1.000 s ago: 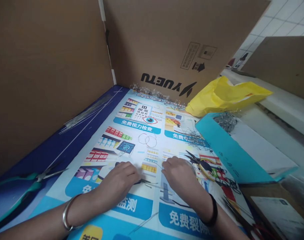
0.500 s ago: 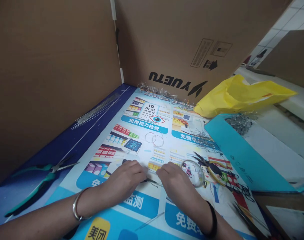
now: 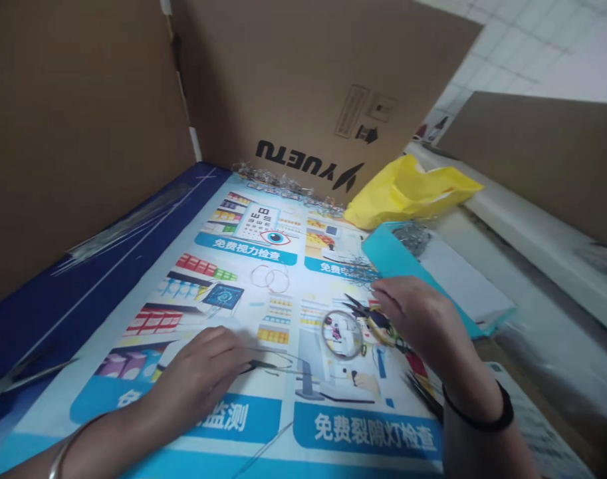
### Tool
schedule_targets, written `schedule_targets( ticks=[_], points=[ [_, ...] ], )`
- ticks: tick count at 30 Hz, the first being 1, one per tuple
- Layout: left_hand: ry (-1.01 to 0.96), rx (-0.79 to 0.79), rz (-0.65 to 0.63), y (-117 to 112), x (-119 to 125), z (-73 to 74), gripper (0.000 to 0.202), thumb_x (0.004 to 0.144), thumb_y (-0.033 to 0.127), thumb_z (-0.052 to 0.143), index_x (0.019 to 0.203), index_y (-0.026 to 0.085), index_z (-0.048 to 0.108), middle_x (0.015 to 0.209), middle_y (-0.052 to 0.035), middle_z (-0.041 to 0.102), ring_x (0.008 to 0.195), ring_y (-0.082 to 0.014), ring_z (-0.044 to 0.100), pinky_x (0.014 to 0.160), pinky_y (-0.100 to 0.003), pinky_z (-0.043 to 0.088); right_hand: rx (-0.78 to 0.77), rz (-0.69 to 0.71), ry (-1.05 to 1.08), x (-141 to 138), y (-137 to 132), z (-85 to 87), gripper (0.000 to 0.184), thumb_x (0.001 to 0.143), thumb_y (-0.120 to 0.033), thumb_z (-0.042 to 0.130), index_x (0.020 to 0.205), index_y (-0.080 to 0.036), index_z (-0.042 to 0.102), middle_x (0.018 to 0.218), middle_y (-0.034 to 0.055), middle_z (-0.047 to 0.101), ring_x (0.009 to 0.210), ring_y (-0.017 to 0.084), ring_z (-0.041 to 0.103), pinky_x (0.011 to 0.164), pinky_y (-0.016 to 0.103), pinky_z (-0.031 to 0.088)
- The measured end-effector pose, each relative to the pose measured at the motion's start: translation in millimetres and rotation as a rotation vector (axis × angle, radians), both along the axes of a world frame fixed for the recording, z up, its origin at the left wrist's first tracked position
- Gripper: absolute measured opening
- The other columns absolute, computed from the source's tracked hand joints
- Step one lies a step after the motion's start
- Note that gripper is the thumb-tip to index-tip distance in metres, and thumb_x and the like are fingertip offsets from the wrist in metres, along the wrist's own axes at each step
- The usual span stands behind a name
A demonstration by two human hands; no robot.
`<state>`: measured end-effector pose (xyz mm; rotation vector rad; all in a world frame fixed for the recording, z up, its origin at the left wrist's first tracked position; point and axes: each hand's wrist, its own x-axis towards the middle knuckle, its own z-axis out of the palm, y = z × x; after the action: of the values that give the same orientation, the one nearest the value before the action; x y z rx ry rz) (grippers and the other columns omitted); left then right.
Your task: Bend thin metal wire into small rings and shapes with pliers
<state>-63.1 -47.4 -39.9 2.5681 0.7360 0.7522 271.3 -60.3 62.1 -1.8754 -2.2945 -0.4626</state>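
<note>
My left hand lies low on the printed poster mat, its fingers pinched shut on a small dark tool from which a thin wire runs to the right. My right hand is further right, fingers curled down over the handles of small black pliers whose jaws stick out to the left. A round clear lens lies flat between the two hands. Two thin wire rings lie on the mat beyond the left hand.
Cardboard walls close off the left and back. Straight wires lie along the left wall, wire scraps along the back. A yellow bag and a teal folder sit at the right. Another dark tool lies beside my right wrist.
My right hand left the wire near the left hand and moved right and away onto the black pliers, uncovering the lens. The left hand stayed put. The view swung to the right.
</note>
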Motion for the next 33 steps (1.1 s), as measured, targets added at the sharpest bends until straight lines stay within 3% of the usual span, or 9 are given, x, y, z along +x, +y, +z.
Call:
schedule_targets(
  ticks=[5,10,13,16,21,25,33],
  points=[
    [-0.044,0.011,0.023,2,0,-1.6,0.019,0.088,0.02,0.052,0.105,0.026,0.059,0.093,-0.0004,0.066,0.086,-0.0164,0.059,0.078,-0.029,0.046,-0.044,-0.239,-0.108,29,-15,27.9,0.027,0.09,-0.027,0.041,0.089,-0.021,0.067,0.09,0.006,0.069,0.084,0.021,0.061,0.072,0.03,0.043],
    [-0.066,-0.014,0.049,1,1,-0.2,0.014,0.089,0.025,0.05,0.098,0.026,0.061,0.088,-0.0005,0.066,0.082,-0.0166,0.06,0.075,-0.029,0.048,-0.232,-0.324,-0.087,34,-19,34.1,0.025,0.088,-0.026,0.043,0.096,-0.023,0.066,0.098,0.0044,0.069,0.087,0.02,0.062,0.071,0.029,0.044],
    [-0.081,-0.018,0.063,1,2,1.2,0.013,0.089,0.026,0.051,0.097,0.026,0.061,0.087,-0.0007,0.067,0.081,-0.017,0.061,0.074,-0.029,0.048,-0.37,-0.31,-0.073,34,-18,29.8,0.026,0.088,-0.029,0.045,0.105,-0.023,0.064,0.105,0.0059,0.068,0.093,0.022,0.062,0.076,0.032,0.045],
    [-0.069,-0.018,0.056,2,2,3.9,0.014,0.089,0.026,0.051,0.098,0.027,0.061,0.087,-0.0004,0.067,0.08,-0.0168,0.061,0.073,-0.029,0.049,-0.376,-0.255,-0.026,33,-19,28.4,0.031,0.089,-0.033,0.046,0.114,-0.023,0.061,0.112,0.0063,0.066,0.099,0.022,0.061,0.081,0.033,0.045],
    [-0.082,-0.038,0.047,2,3,6.9,0.019,0.09,0.024,0.05,0.106,0.03,0.059,0.087,0.0009,0.066,0.079,-0.0157,0.06,0.072,-0.028,0.048,-0.325,-0.135,0.037,28,-22,31.4,0.029,0.092,-0.037,0.04,0.095,-0.023,0.065,0.096,0.004,0.069,0.089,0.019,0.061,0.076,0.029,0.044],
    [-0.075,-0.007,0.055,3,1,3.3,0.014,0.088,0.024,0.052,0.1,0.027,0.06,0.087,0.0001,0.066,0.081,-0.0163,0.06,0.072,-0.028,0.048,-0.44,-0.214,-0.022,28,-14,18.9,0.026,0.088,-0.033,0.046,0.103,-0.023,0.064,0.101,0.0063,0.067,0.092,0.022,0.06,0.073,0.03,0.042],
    [-0.093,-0.014,0.075,2,1,3.0,0.012,0.089,0.024,0.051,0.097,0.026,0.06,0.086,-0.0006,0.066,0.081,-0.0166,0.06,0.072,-0.029,0.048,-0.554,-0.279,-0.046,31,-9,-34.2,0.05,0.077,-0.023,0.055,0.127,-0.02,0.049,0.113,0.0133,0.059,0.103,0.027,0.054,0.081,0.033,0.038]
  ],
)
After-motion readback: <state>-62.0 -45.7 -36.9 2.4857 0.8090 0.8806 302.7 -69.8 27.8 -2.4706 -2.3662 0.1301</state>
